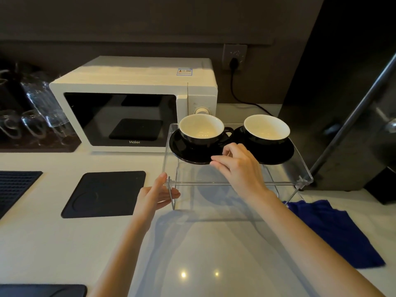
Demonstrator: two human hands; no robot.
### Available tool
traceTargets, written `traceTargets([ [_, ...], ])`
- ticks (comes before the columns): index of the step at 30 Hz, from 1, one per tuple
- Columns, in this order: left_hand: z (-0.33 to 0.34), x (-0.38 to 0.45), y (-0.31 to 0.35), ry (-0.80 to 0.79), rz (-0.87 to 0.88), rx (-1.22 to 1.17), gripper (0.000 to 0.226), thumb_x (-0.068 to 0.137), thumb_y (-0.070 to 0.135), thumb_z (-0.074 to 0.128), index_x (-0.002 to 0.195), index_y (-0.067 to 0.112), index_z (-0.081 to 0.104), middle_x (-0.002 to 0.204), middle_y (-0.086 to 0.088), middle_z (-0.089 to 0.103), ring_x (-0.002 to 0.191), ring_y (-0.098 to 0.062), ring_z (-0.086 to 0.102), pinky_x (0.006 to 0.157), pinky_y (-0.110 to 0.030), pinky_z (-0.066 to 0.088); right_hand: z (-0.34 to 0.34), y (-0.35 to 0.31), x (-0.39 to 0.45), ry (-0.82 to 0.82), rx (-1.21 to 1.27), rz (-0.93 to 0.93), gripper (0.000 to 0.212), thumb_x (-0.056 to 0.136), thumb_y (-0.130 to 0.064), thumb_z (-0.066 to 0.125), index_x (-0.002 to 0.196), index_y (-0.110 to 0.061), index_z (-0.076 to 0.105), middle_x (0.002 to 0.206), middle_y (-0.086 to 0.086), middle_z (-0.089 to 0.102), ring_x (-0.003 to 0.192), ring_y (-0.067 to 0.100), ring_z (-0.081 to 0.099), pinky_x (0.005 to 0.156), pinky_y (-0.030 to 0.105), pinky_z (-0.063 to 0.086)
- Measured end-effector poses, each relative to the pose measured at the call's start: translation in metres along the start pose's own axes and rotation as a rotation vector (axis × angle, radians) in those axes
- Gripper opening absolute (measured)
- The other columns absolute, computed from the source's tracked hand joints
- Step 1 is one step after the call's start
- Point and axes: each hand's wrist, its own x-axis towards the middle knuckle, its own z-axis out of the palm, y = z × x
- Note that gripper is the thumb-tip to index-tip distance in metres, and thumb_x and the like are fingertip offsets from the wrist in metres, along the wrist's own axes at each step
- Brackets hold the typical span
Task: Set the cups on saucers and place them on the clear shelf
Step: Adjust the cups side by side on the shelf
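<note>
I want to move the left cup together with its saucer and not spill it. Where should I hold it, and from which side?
Grip the left saucer by its near rim, coming from the front: the rim juts past the left cup and faces you, probably steadier than the handle, which points right toward the other saucer. The right hand is already there.
</note>
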Motion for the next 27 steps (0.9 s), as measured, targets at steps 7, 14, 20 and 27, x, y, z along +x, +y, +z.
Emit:
traceTargets([
  [7,0.001,-0.002,0.002,0.012,-0.005,-0.016,0.052,0.086,0.048,0.043,0.073,0.006,0.072,0.065,0.0,0.075,0.074,-0.014,0.07,0.063,-0.018,0.051,0.001,-0.001,-0.001,-0.03,0.116,0.042,0.019,0.08,-0.018,0.067,0.096,-0.007,0.071,0.081,0.012,0.059,0.078,0.023,0.055,0.055,0.034,0.05],
  [14,-0.001,-0.003,0.002,-0.008,-0.013,0.0,0.054,0.086,0.049,0.043,0.076,0.006,0.073,0.073,-0.004,0.076,0.083,-0.02,0.069,0.071,-0.023,0.052,0.002,-0.005,-0.001,-0.013,0.151,0.057,0.019,0.081,-0.016,0.066,0.096,-0.005,0.071,0.083,0.013,0.059,0.079,0.022,0.055,0.059,0.03,0.049],
  [20,-0.002,-0.005,0.006,-0.039,-0.049,0.068,0.059,0.085,0.053,0.042,0.089,0.002,0.072,0.087,-0.01,0.076,0.089,-0.02,0.069,0.085,-0.03,0.051,0.002,-0.004,-0.003,-0.014,0.15,0.056,0.021,0.082,-0.017,0.065,0.099,-0.007,0.07,0.083,0.012,0.058,0.079,0.022,0.053,0.059,0.032,0.049],
  [27,0.006,-0.024,0.028,0.443,0.55,0.652,0.035,0.082,0.032,0.062,0.106,0.006,0.065,0.102,-0.01,0.07,0.088,-0.024,0.064,0.08,-0.032,0.05,-0.031,0.013,-0.02,-0.057,0.184,0.05,0.033,0.089,-0.019,0.056,0.12,-0.009,0.057,0.115,0.008,0.061,0.108,0.019,0.052,0.086,0.025,0.041],
])
